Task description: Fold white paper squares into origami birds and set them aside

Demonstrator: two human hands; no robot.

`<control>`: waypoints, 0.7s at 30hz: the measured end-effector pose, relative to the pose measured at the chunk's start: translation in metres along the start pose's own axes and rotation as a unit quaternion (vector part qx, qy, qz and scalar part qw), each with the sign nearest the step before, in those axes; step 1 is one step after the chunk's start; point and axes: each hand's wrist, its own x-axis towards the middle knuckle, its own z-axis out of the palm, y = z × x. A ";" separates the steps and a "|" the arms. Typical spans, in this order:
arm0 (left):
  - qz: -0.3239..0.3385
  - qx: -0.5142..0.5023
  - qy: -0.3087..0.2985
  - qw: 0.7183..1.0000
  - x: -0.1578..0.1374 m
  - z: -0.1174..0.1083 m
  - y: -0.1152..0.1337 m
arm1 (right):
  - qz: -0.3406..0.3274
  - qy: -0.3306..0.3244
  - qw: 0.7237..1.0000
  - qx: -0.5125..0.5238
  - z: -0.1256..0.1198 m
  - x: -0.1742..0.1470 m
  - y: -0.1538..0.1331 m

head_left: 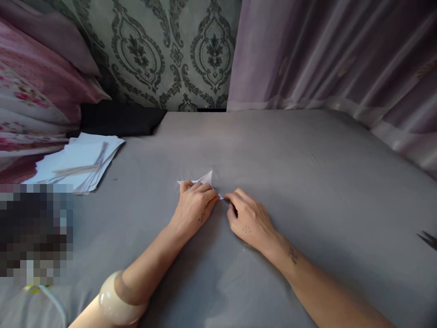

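A small piece of folded white paper (206,177) lies on the grey sheet, with pointed corners sticking out to the left, the top and the lower right. Over most of it rests my left hand (197,200), fingers bent and pressing it down against the sheet, so its middle is hidden. My right hand (247,214) is closed in a pinch at the paper's lower right tip, thumb and forefinger together. A pale bangle (119,303) circles my left forearm.
White paper sheets (82,157) are piled at the left, by a folded black cloth (123,119). Dark pointed tips, perhaps scissors (427,239), show at the right edge. A pixelated patch covers the lower left, with a pale cable (54,300) below. Curtains and a patterned wall stand behind.
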 end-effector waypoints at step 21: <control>0.009 -0.007 -0.009 1.000 -0.004 -0.002 0.002 | -0.003 0.005 1.000 -0.022 0.005 0.009 -0.005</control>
